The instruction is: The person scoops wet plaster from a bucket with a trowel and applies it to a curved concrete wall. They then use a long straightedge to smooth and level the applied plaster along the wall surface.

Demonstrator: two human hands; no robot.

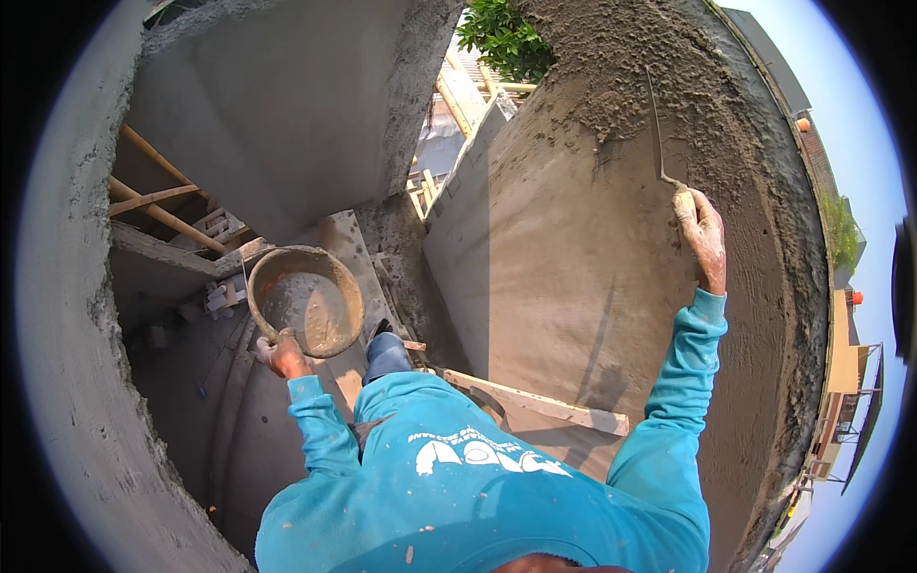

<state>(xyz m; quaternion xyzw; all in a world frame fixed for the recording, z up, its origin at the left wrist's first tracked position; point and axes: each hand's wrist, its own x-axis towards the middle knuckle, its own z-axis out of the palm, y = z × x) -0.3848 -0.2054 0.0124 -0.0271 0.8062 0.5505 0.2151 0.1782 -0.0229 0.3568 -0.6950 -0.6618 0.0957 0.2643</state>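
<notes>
My left hand [284,355] is closed on the near rim of a round, mortar-caked bucket [354,289]. Wet grey mortar [327,320] lies inside it. At the upper right, my right hand [704,234] is wrapped round the handle of a trowel [656,134]. The trowel's thin blade points away from me, seen edge-on against the plastered wall [564,277]. Around and beyond the blade the wall's mortar is rough and lumpy; below it the surface is smoother. Whether mortar sits on the blade, I cannot tell.
A wooden plank [535,401] lies near my foot [384,329], at the wall's base. Another grey wall [277,105] rises at the upper left, with bamboo poles [158,208] below it. A rough concrete edge [124,382] runs down the left. Leaves [504,40] show beyond the gap.
</notes>
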